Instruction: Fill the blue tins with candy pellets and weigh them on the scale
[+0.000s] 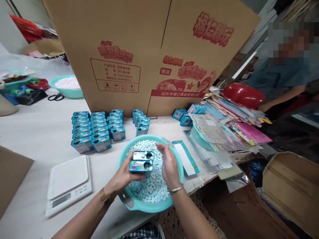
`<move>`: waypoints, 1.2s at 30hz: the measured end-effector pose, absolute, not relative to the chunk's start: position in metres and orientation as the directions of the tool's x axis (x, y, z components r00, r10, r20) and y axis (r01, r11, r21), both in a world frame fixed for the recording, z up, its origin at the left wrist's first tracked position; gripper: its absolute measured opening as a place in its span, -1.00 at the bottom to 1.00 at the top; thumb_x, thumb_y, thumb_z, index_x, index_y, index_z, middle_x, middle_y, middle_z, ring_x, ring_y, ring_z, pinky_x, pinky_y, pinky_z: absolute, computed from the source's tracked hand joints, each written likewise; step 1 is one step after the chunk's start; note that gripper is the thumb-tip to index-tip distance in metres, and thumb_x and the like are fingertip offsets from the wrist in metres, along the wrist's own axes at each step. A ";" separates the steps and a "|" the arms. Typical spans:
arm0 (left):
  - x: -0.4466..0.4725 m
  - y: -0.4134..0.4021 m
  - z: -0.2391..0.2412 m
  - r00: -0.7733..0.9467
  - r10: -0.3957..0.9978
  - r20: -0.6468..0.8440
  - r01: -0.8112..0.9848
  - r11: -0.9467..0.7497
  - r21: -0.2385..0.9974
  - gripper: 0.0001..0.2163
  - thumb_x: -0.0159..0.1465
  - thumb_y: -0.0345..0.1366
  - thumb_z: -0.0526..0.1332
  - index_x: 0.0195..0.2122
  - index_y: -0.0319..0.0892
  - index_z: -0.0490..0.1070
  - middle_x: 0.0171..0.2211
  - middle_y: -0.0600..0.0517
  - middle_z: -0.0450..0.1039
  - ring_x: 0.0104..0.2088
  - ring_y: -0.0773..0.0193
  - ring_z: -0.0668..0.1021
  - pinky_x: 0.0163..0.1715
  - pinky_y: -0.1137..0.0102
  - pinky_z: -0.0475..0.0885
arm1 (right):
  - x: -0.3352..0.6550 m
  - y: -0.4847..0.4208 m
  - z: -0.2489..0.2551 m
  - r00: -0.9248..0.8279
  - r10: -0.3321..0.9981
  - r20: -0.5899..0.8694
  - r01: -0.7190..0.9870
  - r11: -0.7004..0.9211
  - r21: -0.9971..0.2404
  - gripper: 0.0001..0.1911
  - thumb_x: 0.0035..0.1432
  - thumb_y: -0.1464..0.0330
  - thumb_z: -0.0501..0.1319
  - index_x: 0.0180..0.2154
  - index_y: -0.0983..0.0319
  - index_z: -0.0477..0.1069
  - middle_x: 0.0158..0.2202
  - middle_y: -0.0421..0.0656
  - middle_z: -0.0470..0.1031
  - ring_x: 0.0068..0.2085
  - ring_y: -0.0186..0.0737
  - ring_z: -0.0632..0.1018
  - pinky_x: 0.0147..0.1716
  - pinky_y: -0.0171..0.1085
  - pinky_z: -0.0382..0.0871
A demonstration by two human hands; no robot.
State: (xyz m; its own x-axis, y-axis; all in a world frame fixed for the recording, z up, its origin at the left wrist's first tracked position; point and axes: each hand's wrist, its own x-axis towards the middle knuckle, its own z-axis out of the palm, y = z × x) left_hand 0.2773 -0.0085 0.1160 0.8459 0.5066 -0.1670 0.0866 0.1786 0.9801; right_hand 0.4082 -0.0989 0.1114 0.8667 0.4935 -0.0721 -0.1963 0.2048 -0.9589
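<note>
My left hand (126, 173) is wrapped around two small blue tins (140, 166) held side by side, each with a round dark hole in its top. A few pale candies rest on the tins near the holes. Beneath them is a turquoise basin (149, 207) filled with small pale blue and white candies (156, 192). Over the right part of the basin, my right hand (169, 166) is raised with its fingers stretched out, apart from the tins, and I see nothing in it.
Rows of similar blue tins (101, 129) stand at the back left. A white kitchen scale (69, 182) lies on the left. Behind the basin rises a large cardboard box (149, 73). At right are piled papers (214, 129), a red bowl (241, 94) and another person (279, 76).
</note>
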 end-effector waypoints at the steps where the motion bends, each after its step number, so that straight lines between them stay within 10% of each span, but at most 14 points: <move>1: 0.277 -0.009 0.117 0.858 0.494 -0.140 0.076 0.147 0.986 -0.19 -0.10 -0.40 0.47 0.21 -0.10 0.23 0.12 -0.07 0.41 0.06 0.01 0.50 0.03 0.25 0.45 | 0.406 -0.100 0.113 0.867 0.493 -0.078 -0.197 0.196 -0.961 -0.54 0.25 -0.04 0.14 -0.18 0.15 0.60 -0.03 -0.12 0.59 0.07 -0.08 0.50 0.15 -0.13 0.25; 7: 0.272 -0.010 0.114 0.908 0.372 -0.194 0.143 0.160 0.977 -0.20 -0.04 -0.39 0.44 0.24 -0.12 0.18 0.00 -0.05 0.47 -0.07 0.08 0.54 -0.10 0.28 0.50 | 0.399 -0.113 0.115 0.795 0.595 -0.119 -0.270 0.170 -0.948 -0.54 0.28 -0.03 0.11 -0.23 0.18 0.57 -0.13 -0.09 0.60 0.00 -0.06 0.53 0.10 -0.09 0.32; 16: 0.259 -0.007 0.114 0.941 0.333 -0.063 0.112 -0.131 0.985 -0.25 -0.05 -0.44 0.41 0.22 -0.13 0.26 0.14 -0.10 0.38 0.20 -0.09 0.38 0.26 0.08 0.24 | 0.396 -0.124 0.136 0.539 0.822 0.184 0.312 0.008 -0.950 -0.72 0.26 0.15 0.23 -0.07 0.08 0.57 -0.02 -0.11 0.53 0.07 -0.04 0.47 0.13 -0.10 0.25; 23: 0.215 0.022 0.132 0.960 0.276 -0.041 -0.002 0.153 0.988 -0.22 -0.09 -0.16 0.54 0.15 -0.15 0.29 0.13 -0.14 0.38 0.16 -0.14 0.42 0.16 0.10 0.35 | 0.439 -0.147 0.109 0.728 0.676 -0.115 -0.112 -0.048 -0.992 -0.64 0.24 0.04 0.21 -0.17 0.18 0.54 -0.12 -0.07 0.59 -0.08 -0.05 0.57 -0.04 -0.09 0.40; 31: 0.129 0.048 0.124 0.804 0.594 -0.032 -0.058 0.132 0.990 -0.15 -0.11 -0.25 0.55 0.20 -0.09 0.23 0.16 -0.15 0.37 0.13 -0.14 0.48 0.09 0.14 0.41 | 0.457 -0.164 0.071 0.621 0.767 -0.163 0.347 -0.455 -0.820 -0.51 0.15 -0.06 0.21 -0.06 0.14 0.51 0.04 -0.03 0.53 0.03 0.06 0.53 0.00 -0.04 0.41; 36: 0.061 0.082 0.104 0.545 0.837 -0.046 0.130 -0.030 0.991 -0.18 -0.02 -0.29 0.49 0.26 -0.07 0.17 0.19 -0.15 0.35 0.09 -0.06 0.50 0.07 0.20 0.44 | 0.458 -0.146 0.048 0.450 0.893 -0.025 0.709 -0.374 -0.598 -0.37 0.19 -0.07 0.14 0.16 0.15 0.35 0.16 0.04 0.41 0.20 0.16 0.39 0.14 0.12 0.32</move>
State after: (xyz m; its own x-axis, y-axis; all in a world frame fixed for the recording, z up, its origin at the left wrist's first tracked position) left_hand 0.0606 0.0820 0.1044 0.5449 0.8372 -0.0458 0.1297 -0.0301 0.9911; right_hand 0.4579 -0.1460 0.0478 0.4503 0.8925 -0.0250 0.7089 -0.3744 -0.5977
